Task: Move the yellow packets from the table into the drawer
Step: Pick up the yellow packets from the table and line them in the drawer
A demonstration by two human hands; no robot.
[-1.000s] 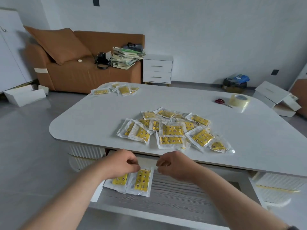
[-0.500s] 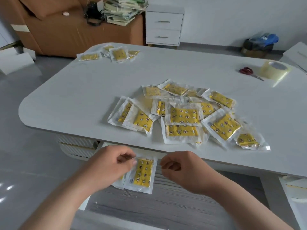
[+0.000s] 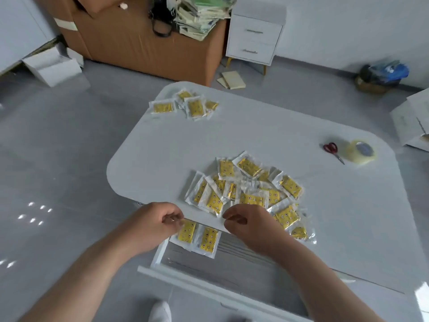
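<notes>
arms: left forearm (image 3: 88, 270) and right forearm (image 3: 308, 270), both bare | hands: left hand (image 3: 151, 225), right hand (image 3: 250, 226), bare | foot: white shoe (image 3: 160, 311), rounded toe

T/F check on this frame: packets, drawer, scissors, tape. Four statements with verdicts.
1. Two yellow packets lie in the open drawer. True.
2. The scissors lie in the drawer. False: they lie on the table, beside the tape roll.
3. Packets lie on the table in a near pile and a small far group. True.
4. The right hand holds the tape roll. False: it hovers at the table's near edge, away from the roll.
</notes>
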